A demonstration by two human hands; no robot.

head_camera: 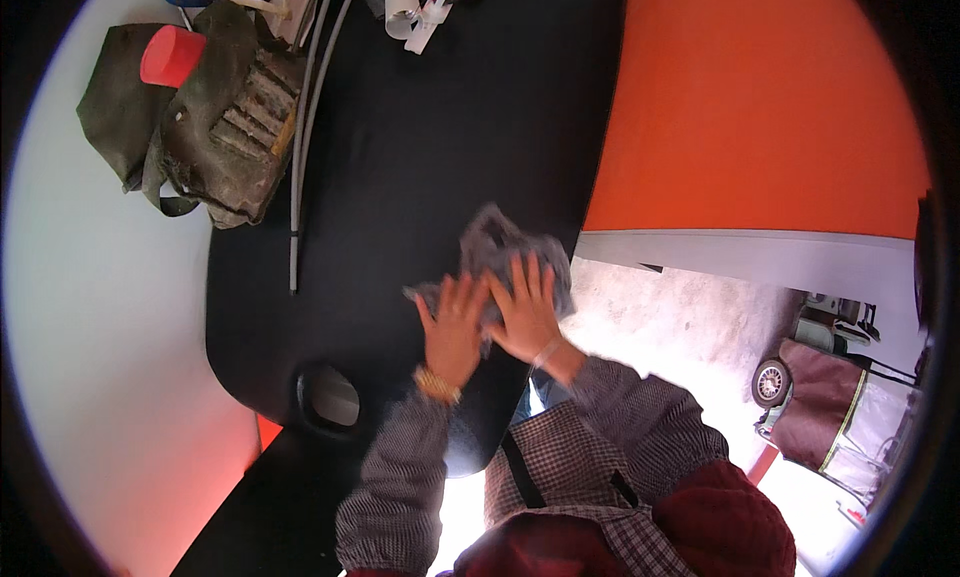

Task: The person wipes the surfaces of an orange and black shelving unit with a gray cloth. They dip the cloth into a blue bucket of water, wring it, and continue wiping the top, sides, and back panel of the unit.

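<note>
A crumpled grey cloth (517, 254) lies on a black padded table (420, 141) close to its right edge. My right hand (526, 310), with a thin bracelet at the wrist, presses flat on the cloth with fingers spread. Just left of it, my left hand (454, 337), wearing a gold-coloured wristband, rests palm down over the cloth's lower left part, its fingers slightly blurred. The two hands are side by side, nearly touching. An oval hole (335, 397) opens in the table's padding to the lower left of my left hand.
Two grey flexible tubes (294, 262) run along the table's left part. Beside them sits a worn olive canvas bag (232, 126) with a red cup-like object (172, 55) on it. A white roll (402, 10) stands at the far end. An orange panel (750, 104) flanks the right.
</note>
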